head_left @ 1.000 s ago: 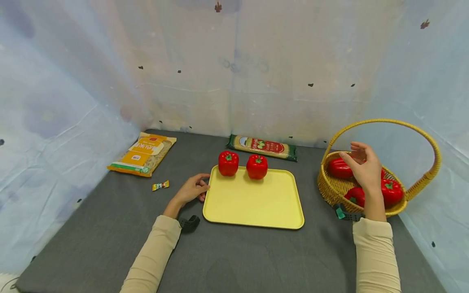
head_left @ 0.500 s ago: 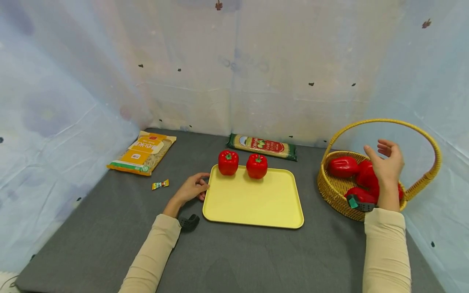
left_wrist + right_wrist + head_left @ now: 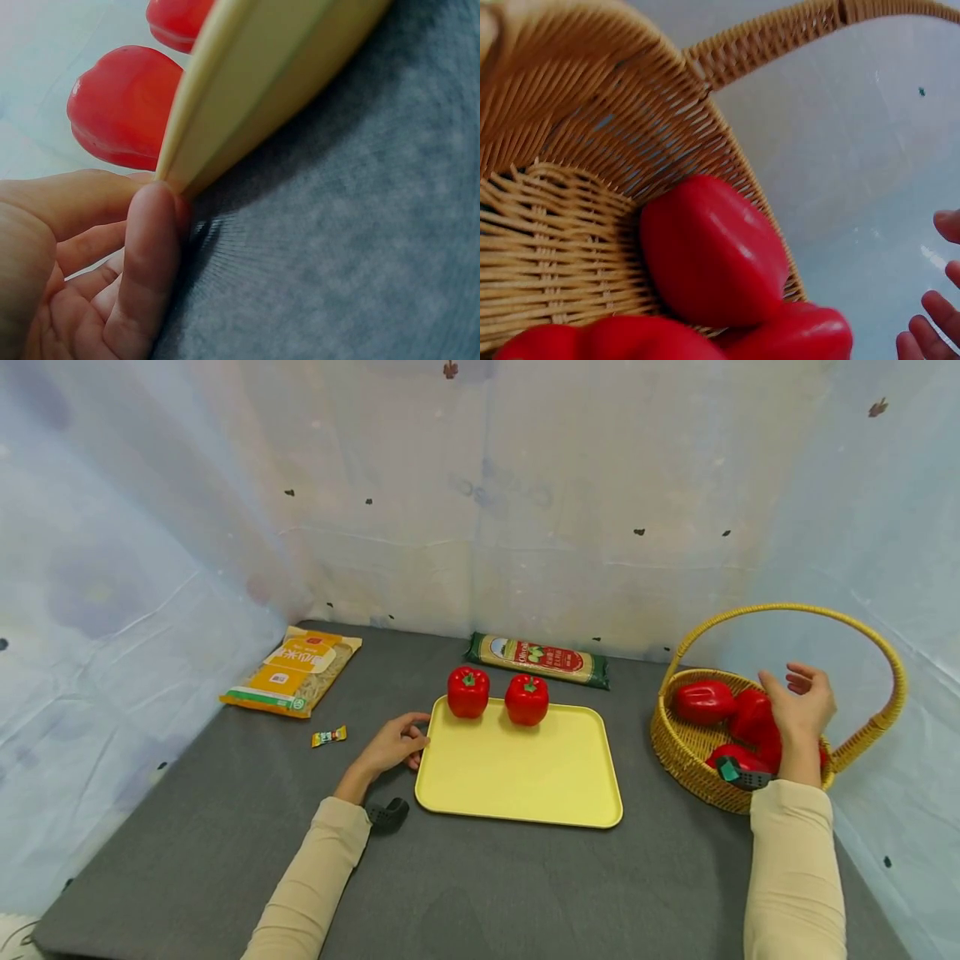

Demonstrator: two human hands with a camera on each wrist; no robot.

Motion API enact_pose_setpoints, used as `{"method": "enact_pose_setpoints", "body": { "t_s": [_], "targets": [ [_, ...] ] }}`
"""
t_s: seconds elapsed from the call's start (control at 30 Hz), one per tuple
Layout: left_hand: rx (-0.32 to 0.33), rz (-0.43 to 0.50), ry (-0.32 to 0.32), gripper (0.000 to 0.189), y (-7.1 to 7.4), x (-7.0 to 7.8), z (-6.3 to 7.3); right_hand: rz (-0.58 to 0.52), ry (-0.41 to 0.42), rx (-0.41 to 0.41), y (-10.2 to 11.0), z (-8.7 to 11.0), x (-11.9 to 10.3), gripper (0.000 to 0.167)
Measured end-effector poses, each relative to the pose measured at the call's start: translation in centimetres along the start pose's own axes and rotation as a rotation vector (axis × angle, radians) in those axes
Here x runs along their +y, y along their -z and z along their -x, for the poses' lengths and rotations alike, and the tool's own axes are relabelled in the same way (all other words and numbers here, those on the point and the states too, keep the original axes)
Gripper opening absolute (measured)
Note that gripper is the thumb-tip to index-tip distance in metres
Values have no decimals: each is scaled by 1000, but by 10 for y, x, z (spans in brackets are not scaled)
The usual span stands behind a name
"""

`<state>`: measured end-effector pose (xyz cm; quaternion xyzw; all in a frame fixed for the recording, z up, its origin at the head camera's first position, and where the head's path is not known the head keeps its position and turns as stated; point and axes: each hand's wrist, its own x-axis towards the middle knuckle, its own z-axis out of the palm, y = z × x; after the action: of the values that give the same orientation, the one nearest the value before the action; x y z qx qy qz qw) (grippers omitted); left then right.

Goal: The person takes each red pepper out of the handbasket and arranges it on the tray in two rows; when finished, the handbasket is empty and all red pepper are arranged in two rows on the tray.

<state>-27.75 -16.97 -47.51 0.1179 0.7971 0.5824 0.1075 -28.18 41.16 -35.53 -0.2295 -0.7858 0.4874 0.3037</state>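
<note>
My left hand [image 3: 390, 747] is at the left edge of a yellow tray [image 3: 517, 768]. In the left wrist view, the thumb and a finger pinch the tray's rim [image 3: 240, 97]. Two red bell peppers [image 3: 468, 693] stand upright side by side along the tray's far edge. My right hand [image 3: 804, 708] hovers over the right side of a wicker basket [image 3: 671, 753], fingers loosely bent and holding nothing. Several red bell peppers [image 3: 705, 702] lie in that basket, partly hidden by the right forearm. The right wrist view shows a pepper [image 3: 712, 251] against the basket's wall, apart from the fingertips [image 3: 934, 304].
The basket's tall arched handle [image 3: 783, 607] rises around the right hand. Behind the tray lies a green-ended pasta packet [image 3: 540, 661]. An orange food bag [image 3: 296, 672] and a small yellow wrapped snack [image 3: 328, 737] lie at left on the grey table [image 3: 480, 877].
My right hand has moved rightward over the basket and slightly down in the last half second, uncovering more peppers. The left hand and the tray have stayed still.
</note>
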Motion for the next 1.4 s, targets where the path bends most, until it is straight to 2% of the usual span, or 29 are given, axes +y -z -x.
{"method": "enact_pose_setpoints", "body": {
  "t_s": [0.17, 0.3, 0.5, 0.6, 0.67, 0.73, 0.83, 0.9, 1.03, 1.27, 1.4],
  "targets": [
    [9, -12, -18, 48, 0, -1, 0, 68, -3, 37, 1, -3, 10, 36],
    [7, -8, -23, 47, -1, -2, 0, 114, -30, 27, 1, -3, 15, 38],
    [10, -10, -22, 47, -1, -1, 0, 137, -62, 21, 3, -3, 22, 46],
    [3, 1, -34, 49, -1, 0, 1, 138, -60, 18, 3, -4, 25, 52],
    [-8, 11, -34, 49, -1, 9, 6, 152, -46, 19, 3, -4, 27, 56],
    [-13, 15, -42, 50, -1, 9, 6, 174, -33, 12, 3, -4, 28, 58],
    [-4, 5, -27, 49, -1, 9, 6, 212, -28, -9, 3, -4, 30, 61],
    [11, -3, -24, 48, -1, 1, 2, 231, -30, -29, 4, -4, 31, 62],
    [21, -7, -16, 48, -1, 2, 2, 260, -29, -71, 4, -5, 33, 65],
    [9, -6, -25, 47, -1, 1, 1, 331, 18, -135, 5, -6, 35, 69],
    [5, -8, -32, 47, -1, 1, 1, 375, 11, -185, 5, -7, 34, 73]
  ]
}}
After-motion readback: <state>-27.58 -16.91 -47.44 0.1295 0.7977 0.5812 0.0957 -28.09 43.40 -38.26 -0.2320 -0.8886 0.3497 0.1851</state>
